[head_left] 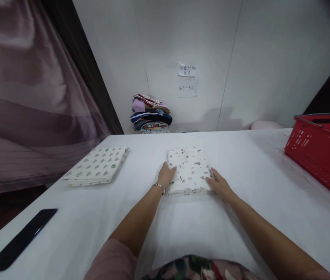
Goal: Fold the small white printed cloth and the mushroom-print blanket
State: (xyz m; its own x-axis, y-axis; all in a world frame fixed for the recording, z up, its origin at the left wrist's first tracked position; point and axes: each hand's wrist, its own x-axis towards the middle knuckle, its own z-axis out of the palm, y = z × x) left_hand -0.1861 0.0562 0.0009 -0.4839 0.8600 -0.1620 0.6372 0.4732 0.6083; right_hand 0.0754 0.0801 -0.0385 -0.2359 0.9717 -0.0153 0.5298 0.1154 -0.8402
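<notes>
A folded white cloth with small printed motifs (189,169) lies flat on the white table (188,221), in front of my body. My left hand (166,175) rests along its left edge, thumb on top and fingers at the side. On the opposite edge, my right hand (219,184) touches the right side, with its thumb over the cloth. Both hands hold the cloth between them. Another folded white cloth with grey-green prints (97,165) lies at the left of the table, apart from my hands.
A red plastic basket (322,151) stands at the right edge. A long black flat object (20,239) lies at the front left. Stacked fabrics (151,114) sit beyond the far edge, near the wall. A pink curtain (30,97) hangs at the left.
</notes>
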